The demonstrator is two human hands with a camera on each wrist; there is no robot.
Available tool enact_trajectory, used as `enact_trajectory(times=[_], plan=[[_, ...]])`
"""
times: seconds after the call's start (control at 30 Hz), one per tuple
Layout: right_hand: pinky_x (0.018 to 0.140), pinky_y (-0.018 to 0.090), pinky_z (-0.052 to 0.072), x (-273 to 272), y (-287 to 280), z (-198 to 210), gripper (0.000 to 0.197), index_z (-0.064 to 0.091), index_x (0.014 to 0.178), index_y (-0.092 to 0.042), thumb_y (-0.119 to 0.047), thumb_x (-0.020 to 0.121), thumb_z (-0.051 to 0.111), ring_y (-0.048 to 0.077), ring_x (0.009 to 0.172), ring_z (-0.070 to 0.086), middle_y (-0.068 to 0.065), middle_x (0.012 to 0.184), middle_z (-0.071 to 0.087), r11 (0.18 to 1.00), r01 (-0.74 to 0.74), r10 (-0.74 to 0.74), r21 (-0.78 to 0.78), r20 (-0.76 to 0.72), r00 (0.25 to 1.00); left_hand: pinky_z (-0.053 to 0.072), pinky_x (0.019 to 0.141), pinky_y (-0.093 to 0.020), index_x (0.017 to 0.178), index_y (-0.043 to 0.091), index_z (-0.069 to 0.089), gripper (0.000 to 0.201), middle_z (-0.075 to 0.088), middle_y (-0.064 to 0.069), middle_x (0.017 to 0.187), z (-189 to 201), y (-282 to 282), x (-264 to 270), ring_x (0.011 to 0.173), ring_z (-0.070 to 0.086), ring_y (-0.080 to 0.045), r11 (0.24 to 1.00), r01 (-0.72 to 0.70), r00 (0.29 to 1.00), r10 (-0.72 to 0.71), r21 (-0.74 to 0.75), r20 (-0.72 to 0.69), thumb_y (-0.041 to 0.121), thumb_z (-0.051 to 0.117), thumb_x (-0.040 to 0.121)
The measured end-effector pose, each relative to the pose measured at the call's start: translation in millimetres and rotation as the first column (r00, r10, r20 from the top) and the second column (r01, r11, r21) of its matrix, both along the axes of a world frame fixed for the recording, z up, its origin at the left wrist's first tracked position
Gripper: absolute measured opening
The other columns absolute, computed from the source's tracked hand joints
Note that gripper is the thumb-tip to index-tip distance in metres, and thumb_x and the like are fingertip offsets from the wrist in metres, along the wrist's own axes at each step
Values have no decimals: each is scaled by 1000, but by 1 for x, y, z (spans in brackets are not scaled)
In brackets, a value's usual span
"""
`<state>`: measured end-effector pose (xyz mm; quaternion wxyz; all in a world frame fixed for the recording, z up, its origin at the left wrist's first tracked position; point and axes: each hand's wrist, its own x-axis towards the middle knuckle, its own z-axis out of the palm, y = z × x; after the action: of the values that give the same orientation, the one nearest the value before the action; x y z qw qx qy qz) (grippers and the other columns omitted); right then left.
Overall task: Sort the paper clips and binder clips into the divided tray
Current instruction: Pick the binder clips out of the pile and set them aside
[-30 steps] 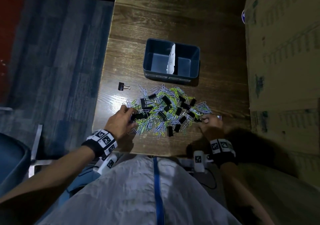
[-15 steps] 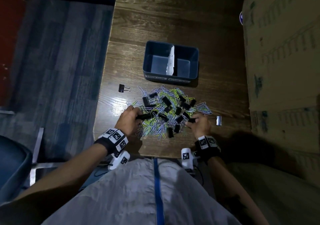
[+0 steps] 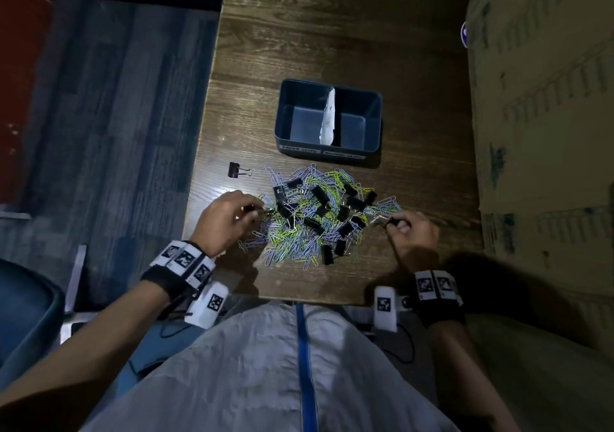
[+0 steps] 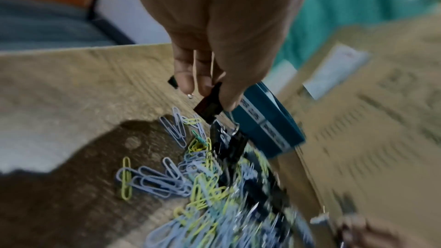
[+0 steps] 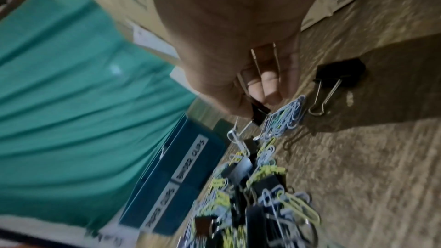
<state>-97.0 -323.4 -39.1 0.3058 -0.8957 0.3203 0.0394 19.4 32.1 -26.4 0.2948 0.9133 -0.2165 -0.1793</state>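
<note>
A mixed pile [image 3: 315, 222] of blue and yellow paper clips and black binder clips lies on the wooden table, in front of the dark blue divided tray [image 3: 300, 149]. Both tray compartments look empty, with a white paper divider between them. At the pile's left edge my left hand [image 3: 252, 210] pinches a black binder clip [image 4: 210, 103]. My right hand [image 3: 393, 224], at the pile's right edge, pinches another black binder clip [image 5: 259, 112]; silver wire handles show in its palm. The tray front [image 5: 171, 176] carries two white labels.
One binder clip [image 3: 237, 169] lies alone left of the pile, and another [image 5: 339, 74] lies on the table beside my right hand. The table's left edge [image 3: 199, 165] drops to the carpet. Cardboard [image 3: 538, 132] covers the right side.
My right hand has drawn back from the pile to its right edge, with a binder clip in its fingers. My left hand has stayed at the left edge, holding its clip.
</note>
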Motion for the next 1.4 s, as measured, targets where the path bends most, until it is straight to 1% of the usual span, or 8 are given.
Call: enact_trajectory(times=[0.3,0.37,0.5,0.7,0.83,1.0,1.23,1.4], plan=[[82,28,45,4,-47,2,18,77,96,-17,-8,81,72,20,90,63,6,95,70,989,83,-79,124,-35,996,50,91,-35,89,20,65,15,71,-10,103,-36,46,22,99,66,-25,872,-476,826,488,114,-284,5,64,89],[84,30,49,7,-46,1,18,76,94,-21,-8,81,72,20,90,65,7,98,72,965,124,-114,230,-58,992,52,90,-36,85,27,63,23,72,-8,98,-43,51,21,97,67,-25,879,-460,824,476,126,-307,4,63,89],[65,4,43,9,-26,3,17,75,100,-6,1,84,70,7,72,59,7,88,69,925,73,-52,373,-66,996,56,80,-39,88,25,62,19,70,-6,92,-46,42,17,84,68,-28,919,-367,867,393,140,-305,6,64,88],[64,23,48,12,7,-3,16,74,92,-16,-2,86,70,16,72,64,3,82,71,867,-11,58,499,-79,995,53,74,-42,104,21,55,18,51,-4,110,-22,7,7,90,57,-26,936,-176,984,177,305,24,25,61,88],[63,25,51,19,26,-1,20,72,89,-27,-7,86,73,16,71,64,1,80,71,798,40,7,602,-76,997,47,80,-32,115,23,58,28,57,3,110,10,-47,-3,90,54,-12,992,18,991,-1,127,-135,41,55,94],[80,38,56,22,32,5,20,73,89,-33,-15,82,77,24,88,69,2,93,73,833,-22,62,553,-55,997,35,109,-48,140,25,38,51,36,-4,149,12,-98,-17,135,37,-23,928,329,931,-288,172,-225,47,49,95],[84,31,47,16,-30,8,13,73,97,-16,-16,83,74,26,94,64,7,96,72,961,265,-256,77,-104,961,40,104,-43,133,16,42,49,40,-11,136,-17,-95,-5,121,40,-24,895,238,963,-267,378,25,26,61,89],[86,30,46,8,-74,-6,14,72,94,-11,-12,81,74,32,98,67,16,94,74,927,375,-369,12,-152,917,44,97,-45,137,16,37,52,42,-13,132,-29,-91,16,116,44,-29,910,193,975,-221,368,34,27,58,91]])
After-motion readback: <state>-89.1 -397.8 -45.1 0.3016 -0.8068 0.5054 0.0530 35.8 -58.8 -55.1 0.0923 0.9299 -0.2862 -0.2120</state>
